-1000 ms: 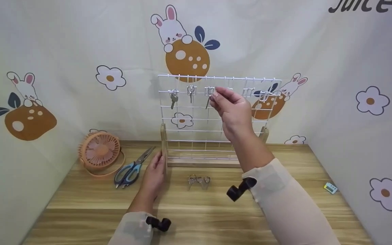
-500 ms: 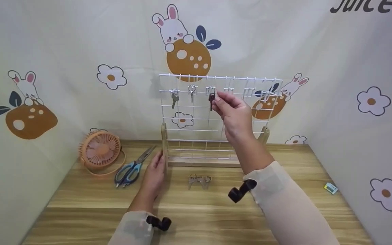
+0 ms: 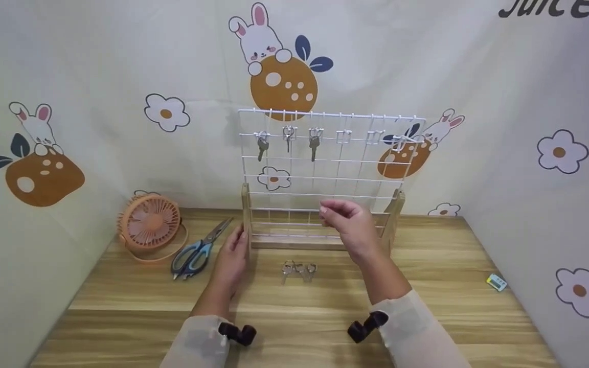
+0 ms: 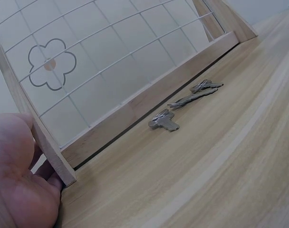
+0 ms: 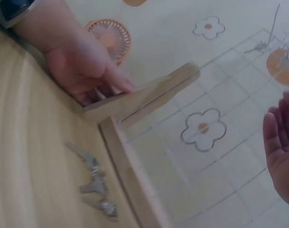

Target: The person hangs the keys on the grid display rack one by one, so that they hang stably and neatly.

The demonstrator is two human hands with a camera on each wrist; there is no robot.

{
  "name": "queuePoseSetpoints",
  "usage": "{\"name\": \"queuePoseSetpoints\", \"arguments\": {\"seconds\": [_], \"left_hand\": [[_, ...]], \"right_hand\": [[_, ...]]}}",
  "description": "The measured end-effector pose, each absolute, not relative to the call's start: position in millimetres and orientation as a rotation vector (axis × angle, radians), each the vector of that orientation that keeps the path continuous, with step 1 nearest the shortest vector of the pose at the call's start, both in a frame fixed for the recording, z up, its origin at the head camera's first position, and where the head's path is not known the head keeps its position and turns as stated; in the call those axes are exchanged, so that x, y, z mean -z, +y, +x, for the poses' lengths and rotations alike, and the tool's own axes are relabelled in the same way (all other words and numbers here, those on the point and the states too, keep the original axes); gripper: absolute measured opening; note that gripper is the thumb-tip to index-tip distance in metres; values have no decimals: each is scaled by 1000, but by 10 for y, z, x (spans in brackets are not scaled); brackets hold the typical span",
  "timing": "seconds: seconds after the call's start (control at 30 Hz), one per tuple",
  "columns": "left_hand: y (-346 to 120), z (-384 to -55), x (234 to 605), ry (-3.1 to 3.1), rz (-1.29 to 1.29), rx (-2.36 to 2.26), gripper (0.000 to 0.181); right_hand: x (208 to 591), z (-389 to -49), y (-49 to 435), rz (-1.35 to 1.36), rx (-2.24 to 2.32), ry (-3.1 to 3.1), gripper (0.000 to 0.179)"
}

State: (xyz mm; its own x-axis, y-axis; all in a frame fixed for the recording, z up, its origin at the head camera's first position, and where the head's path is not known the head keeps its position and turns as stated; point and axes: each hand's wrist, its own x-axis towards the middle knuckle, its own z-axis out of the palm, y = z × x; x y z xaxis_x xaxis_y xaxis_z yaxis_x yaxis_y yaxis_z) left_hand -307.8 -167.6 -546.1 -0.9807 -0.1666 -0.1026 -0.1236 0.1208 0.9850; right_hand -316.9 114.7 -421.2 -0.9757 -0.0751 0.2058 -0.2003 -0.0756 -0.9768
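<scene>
A white wire grid rack [image 3: 325,179] stands in a wooden base on the table. My left hand [image 3: 233,258] grips the rack's left wooden post [image 4: 52,147], its fingers reaching behind the wood in the left wrist view. Three keys with rings hang along the upper grid: a left key [image 3: 262,148], a middle key [image 3: 288,140] and a right key [image 3: 314,145]. Loosely bent and holding nothing, my right hand [image 3: 356,229] is in front of the lower grid. Below it to the left, three more keys [image 3: 299,272] lie on the table, also visible as keys [image 4: 164,119] in the left wrist view.
White hooks [image 3: 375,137] without keys line the upper right of the grid. Left of the rack are blue-handled scissors [image 3: 195,255] and an orange fan [image 3: 150,225]. A small blue-and-yellow item [image 3: 496,282] lies near the table's right edge.
My right hand has let go of a key, which now hangs third from the left, and has come down toward the table. My left hand stays on the post.
</scene>
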Motion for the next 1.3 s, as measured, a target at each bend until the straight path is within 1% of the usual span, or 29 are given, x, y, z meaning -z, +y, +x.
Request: {"name": "queuePoseSetpoints", "arguments": {"seconds": [0.23, 0.47, 0.73, 0.97, 1.3], "left_hand": [[-1678, -3087, 5460, -2294, 294, 2078, 66], [-1679, -3083, 5469, -2286, 273, 2081, 64], [-1702, -3099, 5474, -2311, 233, 2052, 65], [-1693, -3117, 5464, -2307, 242, 2079, 64], [-1781, -3102, 5429, -2305, 256, 2152, 61]], "right_hand": [[4651, -3178, 1186, 251, -2251, -2184, 23], [4930, -3207, 1204, 276, -2233, -2331, 37], [5251, -3275, 1273, 310, -2216, -2486, 39], [5404, -3313, 1356, 378, -2187, -2555, 38], [5447, -3293, 1344, 507, -2005, -2682, 35]]}}
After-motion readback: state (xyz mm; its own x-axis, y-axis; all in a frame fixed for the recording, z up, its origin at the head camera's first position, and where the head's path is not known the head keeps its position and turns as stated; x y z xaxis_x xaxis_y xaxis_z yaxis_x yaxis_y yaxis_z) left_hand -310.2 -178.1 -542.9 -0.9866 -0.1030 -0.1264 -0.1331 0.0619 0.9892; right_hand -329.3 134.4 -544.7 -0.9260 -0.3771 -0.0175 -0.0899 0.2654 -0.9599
